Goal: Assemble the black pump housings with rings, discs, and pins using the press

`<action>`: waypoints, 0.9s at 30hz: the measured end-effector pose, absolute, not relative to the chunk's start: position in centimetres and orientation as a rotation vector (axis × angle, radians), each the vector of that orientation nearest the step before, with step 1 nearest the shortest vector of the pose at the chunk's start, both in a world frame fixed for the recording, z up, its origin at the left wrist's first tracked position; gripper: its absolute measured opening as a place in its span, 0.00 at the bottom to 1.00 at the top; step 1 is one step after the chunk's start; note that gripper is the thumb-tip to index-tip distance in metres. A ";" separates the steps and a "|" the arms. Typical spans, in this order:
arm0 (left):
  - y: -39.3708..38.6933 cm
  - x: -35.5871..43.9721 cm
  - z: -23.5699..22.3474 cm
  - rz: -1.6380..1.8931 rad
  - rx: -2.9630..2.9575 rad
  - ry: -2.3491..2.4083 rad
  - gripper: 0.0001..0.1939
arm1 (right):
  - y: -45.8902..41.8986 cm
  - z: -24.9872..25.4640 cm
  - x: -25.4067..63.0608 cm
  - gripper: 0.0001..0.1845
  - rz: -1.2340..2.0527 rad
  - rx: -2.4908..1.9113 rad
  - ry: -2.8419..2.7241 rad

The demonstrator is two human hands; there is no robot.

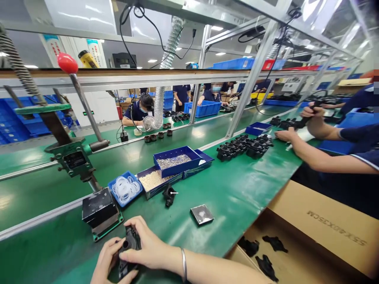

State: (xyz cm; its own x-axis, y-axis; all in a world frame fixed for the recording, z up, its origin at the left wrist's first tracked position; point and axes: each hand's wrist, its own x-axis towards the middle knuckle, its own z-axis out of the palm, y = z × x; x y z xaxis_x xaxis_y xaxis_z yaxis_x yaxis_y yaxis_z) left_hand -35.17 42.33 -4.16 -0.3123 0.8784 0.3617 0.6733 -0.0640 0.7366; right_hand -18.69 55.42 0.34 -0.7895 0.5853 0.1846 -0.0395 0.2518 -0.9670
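Observation:
Low in the view, a black plastic housing [129,248] with a round hole is held between both hands above the green bench. The fingers of my left hand [103,262] wrap its left side and lower end. My right hand [149,242], with a silver bangle at the wrist, grips it from the right, thumb across the front. Just beyond stands the black base block [100,209] of a green hand press [72,157]. A similar black part [169,196] with a white pin lies farther off, near a small square metal block [201,215].
A blue tray of clear rings [126,189] and blue bins of small pale pieces [152,179] and metal pins [174,161] stand behind. Several black housings [245,146] sit to the right, near a co-worker's arms [319,146]. An open carton [325,228] with black parts is below the bench edge.

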 end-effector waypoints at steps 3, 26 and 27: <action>42.2 -34.7 -3.6 1.277 1.692 1.937 0.25 | 55.2 0.5 -18.7 0.37 1.560 -0.495 -2.045; 48.5 -44.3 8.8 1.408 1.578 1.932 0.34 | 68.5 32.3 -27.3 0.44 0.916 0.132 -1.885; 48.7 -44.4 8.8 1.403 1.583 1.914 0.34 | 67.5 32.5 -26.3 0.40 0.918 0.164 -1.862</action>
State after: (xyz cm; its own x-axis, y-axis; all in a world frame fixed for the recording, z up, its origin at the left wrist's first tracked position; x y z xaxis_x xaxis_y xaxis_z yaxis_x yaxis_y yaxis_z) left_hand -44.42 48.75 8.78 -0.3555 0.8691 0.3438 0.5894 -0.0770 0.8042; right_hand -26.28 67.53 32.50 -0.4803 0.2791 0.8315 -0.4895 0.7014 -0.5182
